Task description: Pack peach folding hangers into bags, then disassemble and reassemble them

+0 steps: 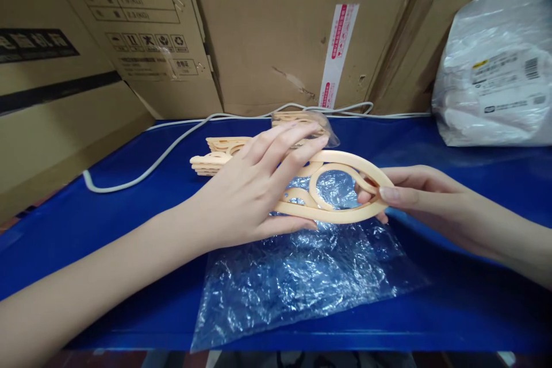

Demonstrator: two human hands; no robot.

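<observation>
A peach plastic folding hanger (pixel 345 214) with oval cut-outs is held just above a crinkled clear plastic bag (pixel 297 276) on the blue table (pixel 452 299). My left hand (pixel 254 190) lies over its left part, fingers stretched along the top and thumb under the lower edge. My right hand (pixel 409 192) pinches its right end, thumb on top. Behind the left hand lies a stack of the same hangers (pixel 215 155), and one more hanger in a clear bag (pixel 308 121) is further back.
Cardboard boxes (pixel 276 52) line the back and left side. A white cable (pixel 142 169) runs across the table's back left. A white plastic sack (pixel 495 69) of goods sits at the back right.
</observation>
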